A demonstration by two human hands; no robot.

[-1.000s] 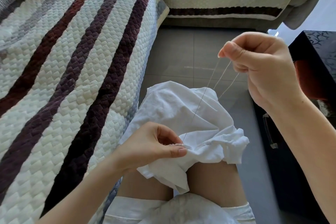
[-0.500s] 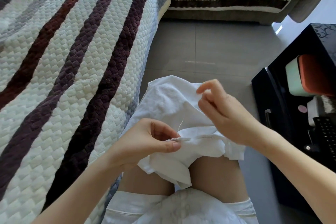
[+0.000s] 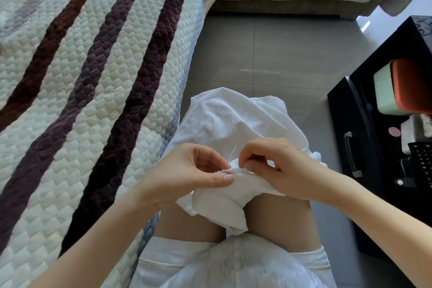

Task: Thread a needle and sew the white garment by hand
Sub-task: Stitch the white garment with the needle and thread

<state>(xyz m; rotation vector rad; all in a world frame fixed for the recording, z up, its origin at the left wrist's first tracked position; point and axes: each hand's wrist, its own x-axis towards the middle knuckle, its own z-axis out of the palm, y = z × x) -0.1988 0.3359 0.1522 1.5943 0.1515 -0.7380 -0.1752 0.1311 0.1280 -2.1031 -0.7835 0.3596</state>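
Left hand [image 3: 187, 170]: thumb and forefinger pinch the folded edge [image 3: 233, 170] of the garment [image 3: 224, 124], which drapes over my thighs [image 3: 278, 220].
Right hand [image 3: 285, 168]: fingers pinch that edge just right of the left thumb; needle not discernible.
Edge: runs left to right between both hands.
Thread [image 3: 233, 153]: tail stands up just behind.

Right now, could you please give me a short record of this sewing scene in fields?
left hand: pinches the folded edge of the white garment
right hand: pinches the same edge beside the left thumb; needle too small to tell
thread: short white end stands up between the hands
garment lies: over the knees
surroundings: striped quilted cover left, black cabinet right
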